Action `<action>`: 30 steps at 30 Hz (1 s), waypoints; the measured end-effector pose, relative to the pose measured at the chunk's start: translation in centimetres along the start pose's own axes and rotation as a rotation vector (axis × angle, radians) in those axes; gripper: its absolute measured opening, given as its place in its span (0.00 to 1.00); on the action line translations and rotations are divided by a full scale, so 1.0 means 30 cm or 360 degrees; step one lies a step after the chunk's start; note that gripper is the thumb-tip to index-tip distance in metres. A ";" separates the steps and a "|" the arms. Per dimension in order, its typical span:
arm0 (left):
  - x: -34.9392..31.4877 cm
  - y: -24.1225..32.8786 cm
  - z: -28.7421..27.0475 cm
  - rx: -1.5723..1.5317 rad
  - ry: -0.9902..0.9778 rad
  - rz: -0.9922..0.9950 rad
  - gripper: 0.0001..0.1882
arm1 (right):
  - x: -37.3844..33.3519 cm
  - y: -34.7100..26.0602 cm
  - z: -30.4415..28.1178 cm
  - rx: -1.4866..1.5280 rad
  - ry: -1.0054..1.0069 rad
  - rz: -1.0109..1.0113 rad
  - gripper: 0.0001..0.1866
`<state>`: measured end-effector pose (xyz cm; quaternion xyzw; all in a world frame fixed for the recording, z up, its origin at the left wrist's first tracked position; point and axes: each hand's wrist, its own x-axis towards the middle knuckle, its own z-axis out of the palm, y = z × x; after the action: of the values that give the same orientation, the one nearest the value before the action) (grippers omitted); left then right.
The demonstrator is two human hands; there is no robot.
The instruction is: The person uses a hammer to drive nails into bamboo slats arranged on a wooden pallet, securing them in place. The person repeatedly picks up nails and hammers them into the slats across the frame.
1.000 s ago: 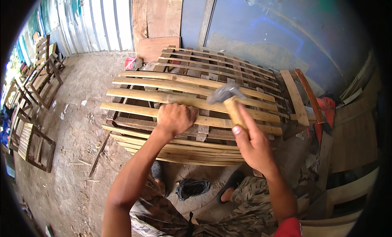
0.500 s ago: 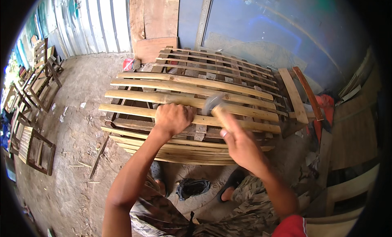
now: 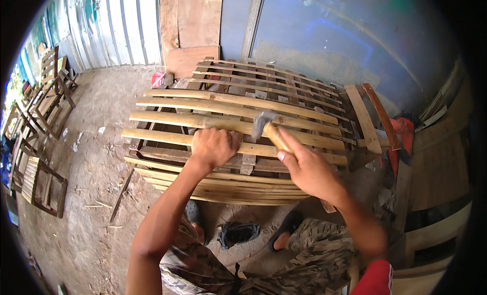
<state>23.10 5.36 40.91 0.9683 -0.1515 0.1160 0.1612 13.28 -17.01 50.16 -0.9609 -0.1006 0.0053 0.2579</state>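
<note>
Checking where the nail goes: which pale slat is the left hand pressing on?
The front top slat, nearest the person; the left hand rests on it.

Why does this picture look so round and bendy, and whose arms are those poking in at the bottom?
The picture comes from a small camera worn on a person's head, looking down at their own hands. Its lens sees very wide, so straight edges curve near the rim. The two arms belong to that person. The left hand is closed in a fist on a pale wooden slat and presses down on it. The right hand grips a hammer by its wooden handle; the metal head is down at the slats. The slats belong to a slatted wooden frame that stands on a dirt floor. Wooden chairs stand at the left, and a blue wall is behind.
</note>
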 end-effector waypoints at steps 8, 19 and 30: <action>0.003 -0.006 0.011 0.0019 -0.0011 0.0020 0.25 | 0.029 -0.016 -0.055 -0.0131 -0.0223 0.0008 0.28; 0.008 0.006 -0.009 -0.0020 -0.0104 -0.0014 0.29 | 0.015 0.022 0.008 -0.0069 0.0020 -0.0215 0.29; -0.004 0.011 0.003 -0.0020 0.0008 -0.0008 0.28 | -0.035 0.069 0.119 0.0045 0.0084 -0.0101 0.29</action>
<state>22.91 5.07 40.88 0.9673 -0.1494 0.1172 0.1680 12.43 -17.21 46.01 -0.9533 -0.1240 -0.0268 0.2740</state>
